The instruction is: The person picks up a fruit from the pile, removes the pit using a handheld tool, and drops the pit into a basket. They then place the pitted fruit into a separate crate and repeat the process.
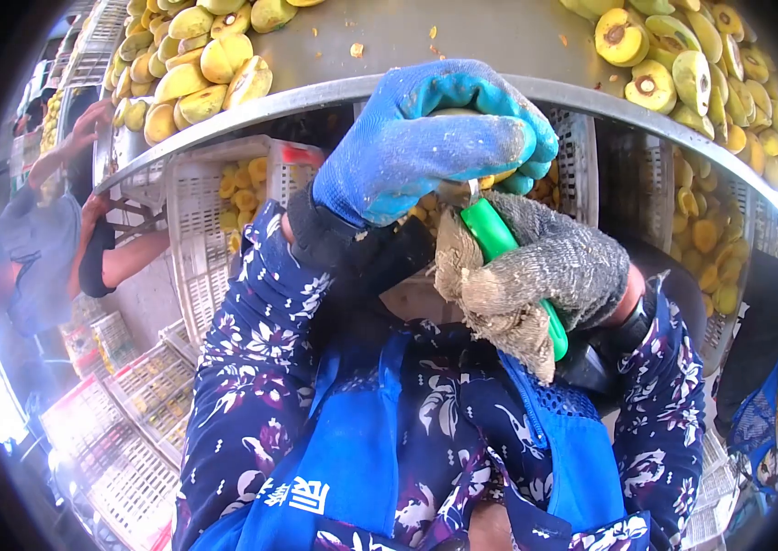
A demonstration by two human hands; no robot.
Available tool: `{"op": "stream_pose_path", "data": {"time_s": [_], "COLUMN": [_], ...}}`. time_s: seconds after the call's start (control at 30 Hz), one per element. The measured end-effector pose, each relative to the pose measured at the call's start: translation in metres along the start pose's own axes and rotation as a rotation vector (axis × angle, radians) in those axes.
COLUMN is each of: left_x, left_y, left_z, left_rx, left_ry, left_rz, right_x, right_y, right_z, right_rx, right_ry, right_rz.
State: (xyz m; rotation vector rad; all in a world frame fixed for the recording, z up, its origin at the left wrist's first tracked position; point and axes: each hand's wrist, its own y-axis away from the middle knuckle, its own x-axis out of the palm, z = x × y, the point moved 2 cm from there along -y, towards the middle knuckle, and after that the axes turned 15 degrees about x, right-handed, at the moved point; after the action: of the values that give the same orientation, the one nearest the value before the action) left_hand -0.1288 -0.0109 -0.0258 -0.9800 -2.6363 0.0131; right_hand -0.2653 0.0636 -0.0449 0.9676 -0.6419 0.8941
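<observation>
My left hand [435,138], in a blue rubber-coated glove, curls around a yellow peach [499,176] just over the table's near rim. Most of that fruit is hidden by the fingers, with a sliver of yellow showing below them. My right hand [549,271], in a worn grey knit glove with frayed tan fingertips, grips a green-handled knife [490,231]. The tool's short metal part points up at the fruit, right under my left fingers, and its working end is hidden there.
The metal table [462,37] carries a pile of peaches [196,69] at left and halved ones with pits [682,73] at right. Below stand plastic crates [214,239] of fruit. A person [49,230] works at left, and another's dark clothing [765,340] shows at right.
</observation>
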Motion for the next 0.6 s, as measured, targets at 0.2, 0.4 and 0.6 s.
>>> {"op": "stream_pose_path", "data": {"time_s": [0.2,0.4,0.6], "left_x": [0.004,0.001,0.001], "left_y": [-0.004,-0.012,-0.01], "left_z": [0.003,0.012,0.016], "left_rx": [0.021,0.065,0.198], "left_ry": [0.107,0.181,0.236], "left_rz": [-0.085,-0.254,-0.253], "right_x": [0.007,-0.012,-0.021], "right_y": [0.013,-0.001,0.003], "right_z": [0.012,0.006,-0.008], "right_rx": [0.094,-0.392,-0.744], "right_ry": [0.08,1.133,1.789], "right_rz": [-0.074,-0.85,-1.212]}}
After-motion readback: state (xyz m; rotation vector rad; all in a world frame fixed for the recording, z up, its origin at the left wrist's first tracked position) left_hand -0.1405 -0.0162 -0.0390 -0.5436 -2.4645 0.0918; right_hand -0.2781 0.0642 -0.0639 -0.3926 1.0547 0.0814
